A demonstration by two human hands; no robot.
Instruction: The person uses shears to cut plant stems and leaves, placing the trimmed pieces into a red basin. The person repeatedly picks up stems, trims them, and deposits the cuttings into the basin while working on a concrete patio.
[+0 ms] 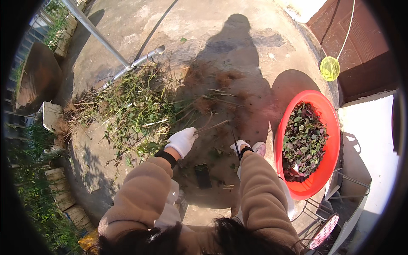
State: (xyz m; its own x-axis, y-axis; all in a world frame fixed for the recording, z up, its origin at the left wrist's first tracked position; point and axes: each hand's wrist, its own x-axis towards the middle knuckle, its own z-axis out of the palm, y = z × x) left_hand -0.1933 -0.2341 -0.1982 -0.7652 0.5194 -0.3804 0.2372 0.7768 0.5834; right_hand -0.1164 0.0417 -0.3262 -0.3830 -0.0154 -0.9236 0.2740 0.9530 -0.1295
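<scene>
My left hand [183,142], in a white glove, is closed around a few cut plant stems [212,126] whose ends point to the right. A big heap of leafy green stems [137,111] lies on the concrete ground to its left. My right hand [239,147], also gloved in white, is closed around a dark, thin tool [235,140], whose kind I cannot tell; its narrow point sticks up past the glove. To the right, a red plastic basin [333,143] holds a pile of green and purple leaves [304,137].
A smartphone [203,176] lies on the ground between my arms. Metal pipes [95,35] border the heap at the upper left. A yellow-green net [330,68] is at the upper right. A round stool [323,231] and metal frames stand at the lower right; planters [54,178] line the left.
</scene>
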